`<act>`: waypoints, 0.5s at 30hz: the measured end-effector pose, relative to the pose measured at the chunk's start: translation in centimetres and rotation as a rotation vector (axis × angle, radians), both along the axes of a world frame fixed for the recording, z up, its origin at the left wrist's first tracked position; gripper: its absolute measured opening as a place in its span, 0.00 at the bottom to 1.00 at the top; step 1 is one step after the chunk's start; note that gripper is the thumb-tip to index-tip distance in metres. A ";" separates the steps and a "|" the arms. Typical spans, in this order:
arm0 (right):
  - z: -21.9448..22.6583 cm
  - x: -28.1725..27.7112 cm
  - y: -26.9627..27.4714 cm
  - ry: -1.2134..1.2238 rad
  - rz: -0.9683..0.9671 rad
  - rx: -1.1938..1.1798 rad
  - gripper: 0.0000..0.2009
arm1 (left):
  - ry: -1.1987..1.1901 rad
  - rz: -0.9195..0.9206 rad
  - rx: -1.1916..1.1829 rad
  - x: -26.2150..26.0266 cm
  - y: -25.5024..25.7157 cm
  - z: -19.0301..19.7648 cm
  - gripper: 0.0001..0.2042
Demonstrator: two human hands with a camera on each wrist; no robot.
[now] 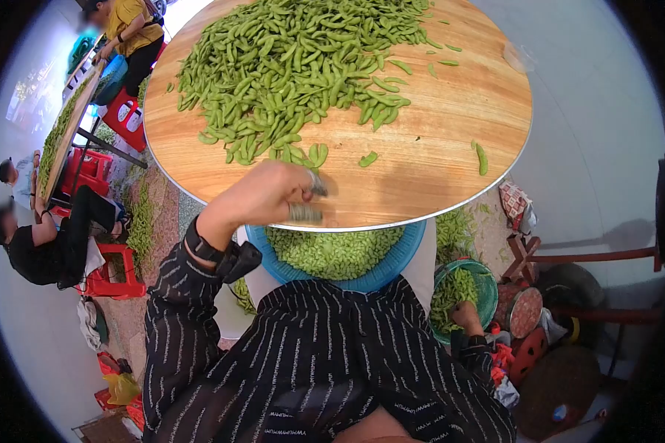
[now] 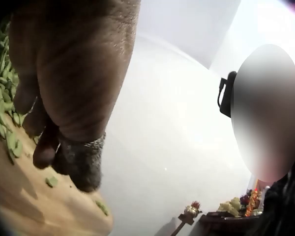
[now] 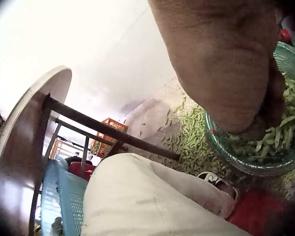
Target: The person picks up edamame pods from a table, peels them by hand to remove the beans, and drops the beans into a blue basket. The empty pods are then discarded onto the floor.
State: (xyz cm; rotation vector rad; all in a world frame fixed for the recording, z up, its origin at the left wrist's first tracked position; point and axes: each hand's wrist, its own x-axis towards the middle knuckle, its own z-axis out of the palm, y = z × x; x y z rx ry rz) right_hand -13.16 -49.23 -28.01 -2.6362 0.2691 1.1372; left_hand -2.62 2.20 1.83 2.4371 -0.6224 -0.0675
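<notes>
My left hand hovers at the near edge of the round wooden table, its fingers loosely bent and no pod showing between them. Grey tape wraps its thumb. Just beyond lies a heap of green soybean pods, with one loose pod close by. Below the table edge, a blue basket on my lap holds shelled green beans. Down at my right side, my right hand reaches into a green basket of green pods; its fingertips are in shadow, so I cannot tell whether they grip any.
Pods or husks litter the floor beside the green basket. A wooden stool frame and a patterned bag stand to the right. At the far left, people work at another table, near red stools.
</notes>
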 end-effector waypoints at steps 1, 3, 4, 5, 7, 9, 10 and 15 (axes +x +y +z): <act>-0.4 -0.1 -0.1 0.003 0.002 0.000 0.11 | -0.014 0.033 -0.046 0.2 0.2 -0.3 0.09; -1.3 -0.1 -0.5 -0.078 0.055 0.045 0.07 | -0.202 0.143 0.086 2.6 1.3 -1.6 0.10; -0.7 0.0 0.0 -0.080 0.055 0.046 0.07 | -0.330 0.292 0.270 3.9 1.8 -2.6 0.08; 0.5 0.3 0.8 -0.006 -0.152 0.154 0.07 | -0.459 0.439 0.452 5.0 2.1 -3.3 0.07; 2.3 1.4 1.8 0.065 -0.364 0.260 0.08 | -0.424 0.464 0.505 6.7 2.2 -4.3 0.05; 3.7 2.3 2.3 -0.210 0.009 0.253 0.06 | -0.383 0.477 0.557 7.9 2.1 -4.7 0.03; 6.4 3.0 3.7 -0.246 -0.026 0.380 0.05 | -0.373 0.462 0.597 8.1 2.0 -4.8 0.03; 17.2 6.5 11.8 -0.432 0.005 0.745 0.06 | -0.407 0.388 0.615 7.8 1.7 -4.4 0.03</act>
